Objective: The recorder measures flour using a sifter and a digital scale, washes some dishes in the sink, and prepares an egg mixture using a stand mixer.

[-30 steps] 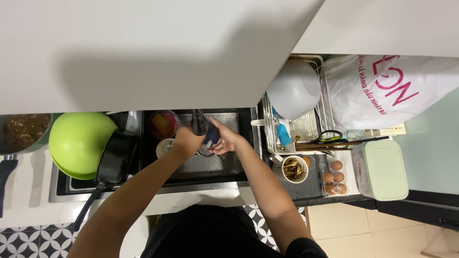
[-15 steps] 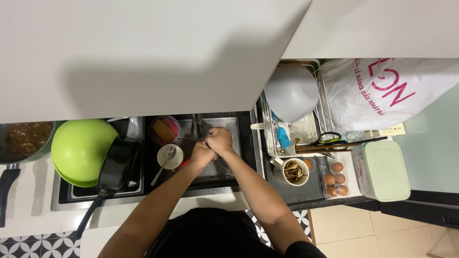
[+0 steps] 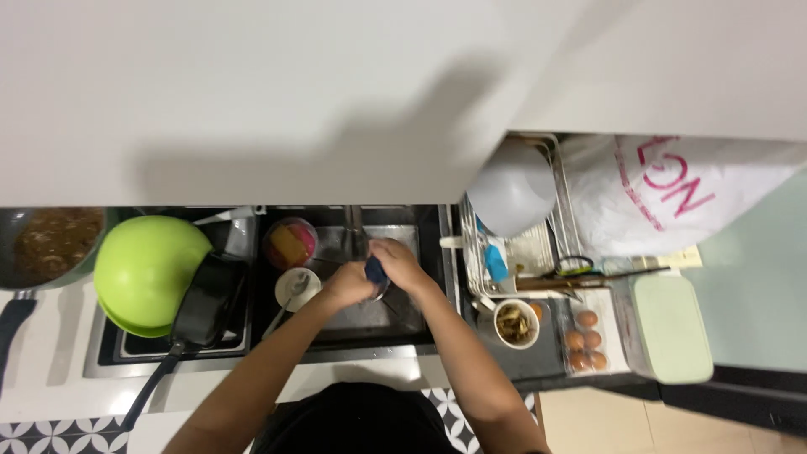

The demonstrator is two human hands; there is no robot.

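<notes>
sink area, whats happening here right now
A person stands at the sink with both hands over the basin. The left hand and the right hand are closed together around a small dark blue item; what it is cannot be told. Beside them in the sink sit a white bowl with a spoon and a container of yellow food. A green bowl and a black pan lie on the stove to the left.

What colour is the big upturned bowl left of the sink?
Bright lime green bowl, clearest in the head view.
</notes>
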